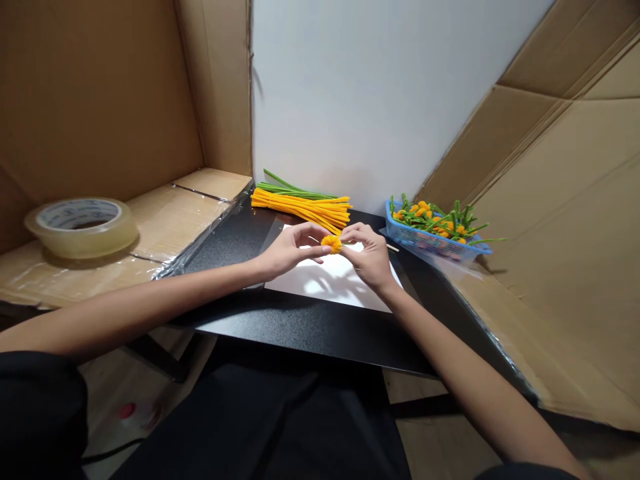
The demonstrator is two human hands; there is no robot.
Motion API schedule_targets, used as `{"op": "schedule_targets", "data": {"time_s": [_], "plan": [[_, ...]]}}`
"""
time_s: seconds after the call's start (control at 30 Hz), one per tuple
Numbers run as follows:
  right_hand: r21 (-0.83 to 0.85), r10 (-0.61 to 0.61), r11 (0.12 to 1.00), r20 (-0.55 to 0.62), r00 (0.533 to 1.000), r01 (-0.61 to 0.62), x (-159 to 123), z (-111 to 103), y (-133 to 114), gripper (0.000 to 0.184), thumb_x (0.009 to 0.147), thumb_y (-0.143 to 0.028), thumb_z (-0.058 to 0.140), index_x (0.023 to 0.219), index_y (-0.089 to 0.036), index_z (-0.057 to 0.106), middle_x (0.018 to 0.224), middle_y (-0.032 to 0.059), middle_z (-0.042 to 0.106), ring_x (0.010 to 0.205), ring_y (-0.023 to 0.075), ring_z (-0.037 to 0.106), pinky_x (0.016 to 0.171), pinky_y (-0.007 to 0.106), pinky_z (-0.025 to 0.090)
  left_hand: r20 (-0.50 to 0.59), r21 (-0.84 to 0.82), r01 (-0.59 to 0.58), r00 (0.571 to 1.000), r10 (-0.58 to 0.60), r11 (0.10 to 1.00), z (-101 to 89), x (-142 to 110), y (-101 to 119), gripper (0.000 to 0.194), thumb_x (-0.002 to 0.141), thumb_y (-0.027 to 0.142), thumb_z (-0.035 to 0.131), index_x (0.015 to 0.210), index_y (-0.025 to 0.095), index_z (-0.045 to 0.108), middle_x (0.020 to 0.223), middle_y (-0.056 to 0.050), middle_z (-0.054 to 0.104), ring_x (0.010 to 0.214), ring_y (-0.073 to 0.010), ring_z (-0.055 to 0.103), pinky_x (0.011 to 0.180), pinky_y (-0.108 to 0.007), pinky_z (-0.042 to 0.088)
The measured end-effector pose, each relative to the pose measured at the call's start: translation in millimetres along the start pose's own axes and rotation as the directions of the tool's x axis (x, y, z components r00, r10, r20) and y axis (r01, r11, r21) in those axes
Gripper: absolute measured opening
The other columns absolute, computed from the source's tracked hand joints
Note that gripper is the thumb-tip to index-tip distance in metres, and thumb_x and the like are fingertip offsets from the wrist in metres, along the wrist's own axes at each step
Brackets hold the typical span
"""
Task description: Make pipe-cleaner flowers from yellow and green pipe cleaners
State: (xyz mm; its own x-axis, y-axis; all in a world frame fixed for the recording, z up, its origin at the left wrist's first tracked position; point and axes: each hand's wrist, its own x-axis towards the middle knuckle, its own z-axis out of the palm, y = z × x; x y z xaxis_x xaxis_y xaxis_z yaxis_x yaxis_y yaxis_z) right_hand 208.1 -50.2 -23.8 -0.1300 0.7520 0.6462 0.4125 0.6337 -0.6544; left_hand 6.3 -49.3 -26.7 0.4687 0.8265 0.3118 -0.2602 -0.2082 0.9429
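Over the white paper [345,293], a small orange pipe-cleaner flower [331,244] is pinched between my two hands. My left hand [295,250] closes its thumb and fingertips on the flower's left side. From the right, my right hand [371,257] has its fingertips together at the flower's other edge; what exactly they grip there is partly hidden. A thin pale stick [393,248] shows just beyond my right hand, and I cannot tell whether it is held. Behind the hands lies a bundle of orange pipe cleaners [305,207], with green pipe cleaners [295,190] behind it.
A blue basket [430,241] of orange and green pipe-cleaner pieces stands at the back right. On the cardboard at left rests a roll of clear tape [83,230]. Cardboard walls flank the black table [300,327]. A red-capped bottle [140,413] is on the floor.
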Motion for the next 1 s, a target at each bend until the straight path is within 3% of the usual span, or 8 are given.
{"op": "schedule_targets", "data": {"time_s": [0.07,0.23,0.4,0.6,0.8,1.0], "plan": [[-0.07,-0.04,0.997,0.013,0.999,0.041,-1.4,-0.4,-4.3,0.008,0.079,-0.036,0.077,0.082,-0.028,0.079,0.086,0.0048,0.068,0.087,0.0235,0.058,0.076,0.038,0.048,-0.007,0.028,-0.006,1.0,0.006,1.0,0.1,-0.3,-0.5,0.039,0.069,0.034,0.088,0.096,0.012,0.07,0.097,-0.007,0.072,0.086,-0.0173,0.069,0.075,-0.032,0.059],[-0.071,-0.06,0.996,-0.034,0.998,0.058,-3.7,-1.4,-13.2,0.022,0.087,-0.026,0.064,0.105,-0.028,0.077,0.1,0.0054,0.069,0.097,0.0237,0.061,0.081,0.039,0.05,-0.143,0.032,-0.01,0.99,0.014,0.999,-2.7,0.1,-1.4,0.038,0.068,0.036,0.089,0.09,0.012,0.068,0.095,-0.006,0.072,0.087,-0.0171,0.07,0.077,-0.032,0.059],[0.12,0.15,0.98,0.056,0.987,-0.156,-6.6,5.4,-14.8,0.026,0.085,-0.041,0.073,0.102,-0.022,0.077,0.097,0.0065,0.077,0.087,0.0219,0.07,0.077,0.036,0.054,-0.16,0.035,-0.021,0.987,0.027,0.999,-2.8,-1.1,-2.1,0.041,0.068,0.04,0.089,0.09,0.012,0.068,0.094,-0.005,0.071,0.083,-0.0158,0.069,0.078,-0.032,0.059],[0.207,0.211,0.951,0.1,0.972,-0.228,-9.8,14.4,-9.7,0.031,0.078,-0.048,0.08,0.091,-0.02,0.081,0.093,0.0079,0.08,0.083,0.0219,0.073,0.076,0.035,0.058,-0.142,0.066,0.013,0.99,-0.004,0.998,-8.1,0.3,-11.3,0.045,0.064,0.043,0.092,0.09,0.012,0.071,0.089,-0.005,0.074,0.081,-0.0181,0.073,0.083,-0.036,0.059],[0.256,0.139,0.954,0.078,0.987,-0.155,-10.2,16.9,-1.4,0.027,0.074,-0.048,0.084,0.084,-0.023,0.082,0.091,0.0069,0.079,0.089,0.0228,0.073,0.073,0.034,0.059,-0.2,-0.03,0.047,0.978,-0.052,0.998,-8.1,0.5,-19.0,0.041,0.057,0.038,0.095,0.082,0.012,0.074,0.084,-0.004,0.074,0.081,-0.0169,0.071,0.089,-0.036,0.057],[0.215,0.067,0.973,0.062,0.996,-0.079,-11.5,18.0,0.7,0.016,0.081,-0.038,0.079,0.087,-0.025,0.082,0.094,0.0058,0.079,0.091,0.0215,0.073,0.077,0.034,0.06,-0.221,-0.152,0.11,0.965,-0.142,0.982,-6.4,1.8,-24.9,0.042,0.055,0.036,0.096,0.083,0.011,0.075,0.082,-0.005,0.074,0.078,-0.0156,0.07,0.09,-0.037,0.055]]}}
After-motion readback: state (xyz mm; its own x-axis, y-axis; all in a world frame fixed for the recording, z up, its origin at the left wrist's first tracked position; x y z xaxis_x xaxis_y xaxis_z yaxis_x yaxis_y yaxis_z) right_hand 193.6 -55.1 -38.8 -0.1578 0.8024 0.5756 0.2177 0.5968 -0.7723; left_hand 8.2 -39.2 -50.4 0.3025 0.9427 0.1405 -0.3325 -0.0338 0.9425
